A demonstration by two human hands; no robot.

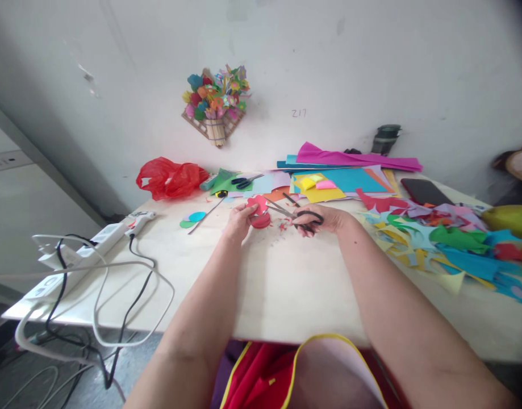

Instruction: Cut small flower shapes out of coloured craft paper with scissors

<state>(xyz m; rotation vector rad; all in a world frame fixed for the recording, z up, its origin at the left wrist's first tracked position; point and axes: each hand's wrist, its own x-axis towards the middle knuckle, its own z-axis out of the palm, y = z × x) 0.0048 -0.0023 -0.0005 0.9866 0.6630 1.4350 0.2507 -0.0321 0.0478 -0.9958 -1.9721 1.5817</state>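
Between the thumb and fingers of my left hand (240, 220) is a red paper flower (258, 203) with a scalloped edge. My right hand (324, 220) grips black-handled scissors (308, 217), their blades parted and pointing left at the flower's edge. Whether the blades touch the paper I cannot tell. Just below the flower lies a red paper circle (261, 221) on the table. Small red paper scraps (283, 226) are scattered under the scissors.
Power strips (79, 258) with tangled cables run along the left side. A red plastic bag (169, 177) and second scissors (243, 182) lie at the back. Coloured sheets (358, 182) are stacked behind my right hand. Paper offcuts (456, 238) and a phone (425, 191) occupy the right.
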